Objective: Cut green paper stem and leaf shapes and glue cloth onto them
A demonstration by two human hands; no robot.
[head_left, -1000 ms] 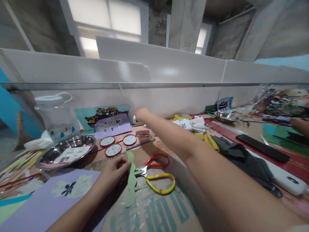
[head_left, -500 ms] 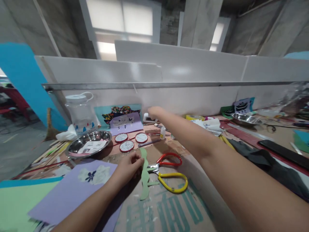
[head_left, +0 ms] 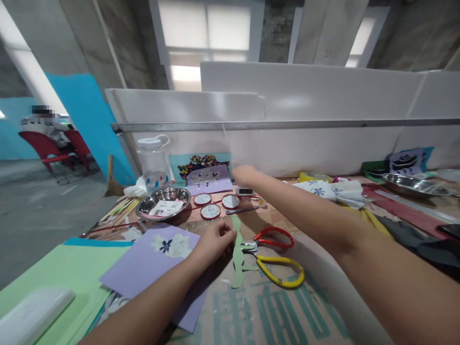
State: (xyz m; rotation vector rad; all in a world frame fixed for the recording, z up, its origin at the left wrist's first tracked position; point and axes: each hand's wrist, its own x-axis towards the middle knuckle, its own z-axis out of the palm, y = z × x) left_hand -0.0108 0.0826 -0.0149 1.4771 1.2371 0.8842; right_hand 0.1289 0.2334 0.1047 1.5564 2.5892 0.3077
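Note:
My left hand (head_left: 216,239) has curled fingers and pinches the left edge of a wavy light-green paper strip (head_left: 237,254), which lies on brown cardboard (head_left: 230,316). Scissors with one red and one yellow handle (head_left: 280,270) lie spread just right of the strip, their short blades by its side tabs. My right hand (head_left: 245,175) is stretched out to the back of the table, close to the white panel. Its fingers are hidden and blurred, so whether it holds anything is unclear. Just below it sits a small white device with a dark display (head_left: 244,191).
Three round red-rimmed discs (head_left: 210,211), a steel bowl with papers (head_left: 143,211) and a clear jug (head_left: 154,165) stand back left. Purple paper with a flower (head_left: 143,273) overlaps green sheets (head_left: 46,273). Dark cloth (head_left: 406,239) lies right. A person sits (head_left: 45,129) far left.
The view has turned left, so everything appears further right. My right hand stays far back, with the white device now showing lower beneath it. My left hand remains at the strip.

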